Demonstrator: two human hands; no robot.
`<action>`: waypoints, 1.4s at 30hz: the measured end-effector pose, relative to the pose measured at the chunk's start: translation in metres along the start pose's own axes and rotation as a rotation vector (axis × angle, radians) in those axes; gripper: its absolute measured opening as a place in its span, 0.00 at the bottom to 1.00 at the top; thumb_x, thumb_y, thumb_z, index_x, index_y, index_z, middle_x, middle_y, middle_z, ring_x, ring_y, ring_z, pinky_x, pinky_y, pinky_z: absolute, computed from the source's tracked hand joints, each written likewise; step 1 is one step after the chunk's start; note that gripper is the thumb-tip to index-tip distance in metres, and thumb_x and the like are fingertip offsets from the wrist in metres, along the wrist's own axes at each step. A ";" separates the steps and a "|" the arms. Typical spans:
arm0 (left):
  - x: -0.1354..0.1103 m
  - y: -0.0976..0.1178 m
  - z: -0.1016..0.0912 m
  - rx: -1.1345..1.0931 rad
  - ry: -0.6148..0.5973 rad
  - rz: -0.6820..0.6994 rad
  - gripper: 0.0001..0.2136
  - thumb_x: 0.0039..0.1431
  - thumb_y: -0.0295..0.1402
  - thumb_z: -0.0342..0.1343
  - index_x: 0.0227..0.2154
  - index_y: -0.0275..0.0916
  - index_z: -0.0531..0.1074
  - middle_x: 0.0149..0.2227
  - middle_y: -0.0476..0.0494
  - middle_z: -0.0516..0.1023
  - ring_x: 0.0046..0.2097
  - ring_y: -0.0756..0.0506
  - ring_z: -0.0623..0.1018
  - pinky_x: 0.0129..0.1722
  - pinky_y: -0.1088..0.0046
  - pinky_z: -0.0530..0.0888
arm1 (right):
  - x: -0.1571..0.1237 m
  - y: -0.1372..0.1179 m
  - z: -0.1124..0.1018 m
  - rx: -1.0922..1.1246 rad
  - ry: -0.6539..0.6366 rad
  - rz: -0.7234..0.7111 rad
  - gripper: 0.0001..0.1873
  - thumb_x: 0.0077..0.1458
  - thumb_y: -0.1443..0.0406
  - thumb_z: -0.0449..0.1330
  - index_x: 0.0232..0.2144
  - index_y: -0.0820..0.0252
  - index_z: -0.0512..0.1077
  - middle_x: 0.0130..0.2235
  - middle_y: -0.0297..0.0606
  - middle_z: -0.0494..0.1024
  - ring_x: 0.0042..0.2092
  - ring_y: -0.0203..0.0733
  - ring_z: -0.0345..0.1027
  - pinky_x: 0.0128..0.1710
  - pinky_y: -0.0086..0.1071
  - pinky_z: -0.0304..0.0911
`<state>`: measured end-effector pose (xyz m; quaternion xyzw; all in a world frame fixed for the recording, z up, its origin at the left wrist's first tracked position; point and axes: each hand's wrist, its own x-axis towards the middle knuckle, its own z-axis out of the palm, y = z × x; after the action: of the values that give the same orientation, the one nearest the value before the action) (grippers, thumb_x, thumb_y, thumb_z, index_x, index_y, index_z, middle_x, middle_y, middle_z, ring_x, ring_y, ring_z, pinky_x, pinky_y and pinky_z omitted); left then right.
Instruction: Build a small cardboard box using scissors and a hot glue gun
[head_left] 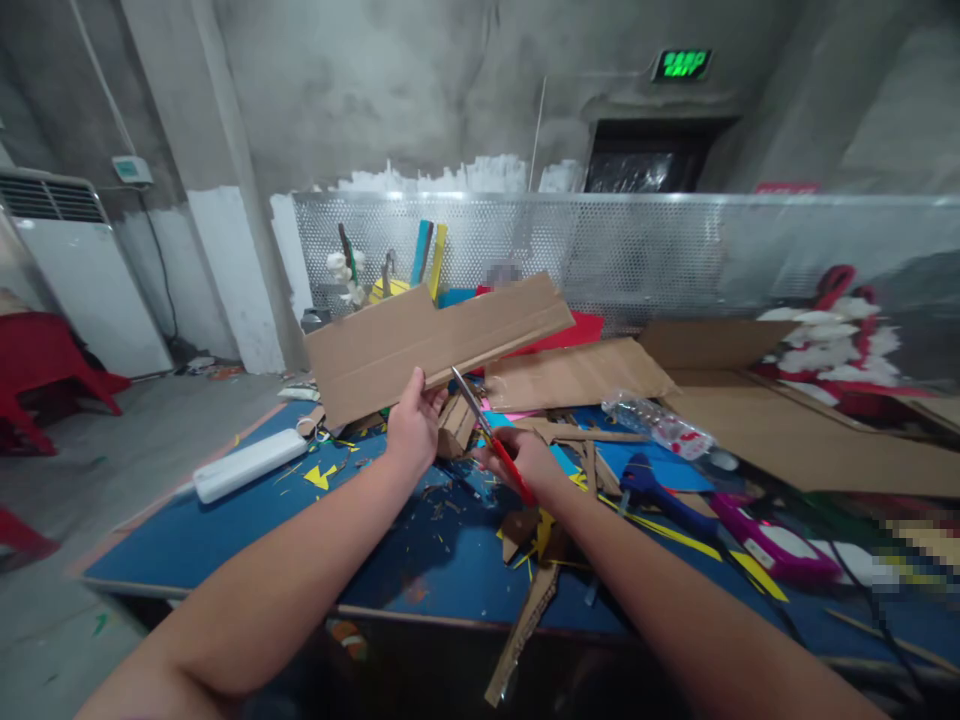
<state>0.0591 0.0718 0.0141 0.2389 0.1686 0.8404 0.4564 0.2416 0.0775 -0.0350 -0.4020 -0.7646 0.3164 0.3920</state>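
You cannot make out just how the fingers of your left hand (pixel 414 428) bend under the cardboard sheet (pixel 420 345); your right hand (pixel 534 455) covers part of the scissors (pixel 511 468), and their blades are too blurred to tell how far they part; the bottom edge crops your forearms (pixel 292 560); the left edge cuts the red chair (pixel 56 345), the right edge the large opened cardboard (pixel 795 430); the exit sign (pixel 682 65) has smeared upper characters; coarse pixels mask a patch of the table (pixel 255 535) at right.

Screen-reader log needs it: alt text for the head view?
A person's left hand holds up a notched cardboard sheet; the right hand holds red-handled scissors near its lower edge. Below, yellow scraps litter a blue table.
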 end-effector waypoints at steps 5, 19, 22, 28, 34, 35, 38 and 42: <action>0.003 0.008 0.000 -0.016 -0.047 0.080 0.13 0.56 0.39 0.78 0.36 0.39 0.83 0.38 0.46 0.88 0.41 0.48 0.86 0.46 0.71 0.79 | -0.005 -0.015 -0.009 0.013 0.014 -0.001 0.21 0.46 0.48 0.73 0.23 0.55 0.71 0.24 0.33 0.75 0.29 0.41 0.67 0.29 0.32 0.62; 0.066 0.066 -0.009 0.061 0.041 0.327 0.09 0.70 0.43 0.66 0.39 0.44 0.78 0.39 0.49 0.87 0.42 0.50 0.85 0.44 0.77 0.77 | -0.011 -0.014 0.006 0.292 -0.014 -0.001 0.30 0.44 0.43 0.77 0.20 0.54 0.67 0.21 0.27 0.63 0.24 0.35 0.56 0.22 0.30 0.53; 0.066 0.057 -0.015 0.156 -0.069 0.394 0.16 0.60 0.46 0.74 0.43 0.44 0.79 0.45 0.47 0.89 0.47 0.47 0.85 0.44 0.75 0.78 | -0.005 -0.013 0.002 0.475 0.150 0.110 0.31 0.42 0.40 0.78 0.24 0.53 0.68 0.20 0.26 0.65 0.21 0.36 0.59 0.18 0.31 0.56; 0.050 0.023 -0.029 0.334 -0.238 0.178 0.20 0.46 0.42 0.81 0.39 0.41 0.82 0.40 0.44 0.89 0.54 0.37 0.87 0.51 0.65 0.83 | 0.009 0.000 -0.027 0.533 0.602 0.078 0.31 0.47 0.38 0.75 0.31 0.56 0.75 0.27 0.35 0.79 0.22 0.35 0.66 0.20 0.31 0.63; 0.056 0.026 -0.029 0.316 -0.185 0.136 0.22 0.42 0.42 0.83 0.36 0.38 0.82 0.36 0.45 0.87 0.39 0.41 0.87 0.35 0.71 0.81 | 0.022 0.020 -0.048 0.548 0.718 0.081 0.30 0.44 0.42 0.77 0.36 0.55 0.73 0.29 0.30 0.78 0.24 0.34 0.64 0.21 0.29 0.60; 0.057 0.028 -0.029 0.277 -0.168 0.168 0.22 0.44 0.42 0.83 0.38 0.39 0.82 0.38 0.45 0.87 0.40 0.42 0.87 0.36 0.71 0.81 | 0.023 0.021 -0.050 0.560 0.730 0.076 0.31 0.43 0.43 0.79 0.37 0.54 0.72 0.31 0.29 0.77 0.25 0.33 0.65 0.22 0.29 0.61; 0.060 0.030 -0.029 0.327 -0.128 0.196 0.18 0.52 0.43 0.81 0.39 0.41 0.82 0.35 0.48 0.84 0.34 0.47 0.83 0.30 0.75 0.77 | 0.022 0.021 -0.052 0.579 0.644 0.103 0.30 0.41 0.45 0.80 0.36 0.53 0.72 0.30 0.28 0.77 0.25 0.34 0.66 0.22 0.29 0.63; 0.058 0.024 -0.032 0.479 -0.159 0.135 0.18 0.54 0.45 0.80 0.34 0.40 0.80 0.29 0.49 0.79 0.26 0.50 0.75 0.24 0.76 0.69 | 0.014 0.018 -0.043 0.684 0.335 0.154 0.28 0.41 0.48 0.81 0.38 0.57 0.80 0.35 0.38 0.86 0.35 0.47 0.82 0.34 0.37 0.78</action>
<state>-0.0025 0.1062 0.0134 0.4162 0.3099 0.7837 0.3414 0.2795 0.1053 -0.0230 -0.3502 -0.5080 0.5117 0.5979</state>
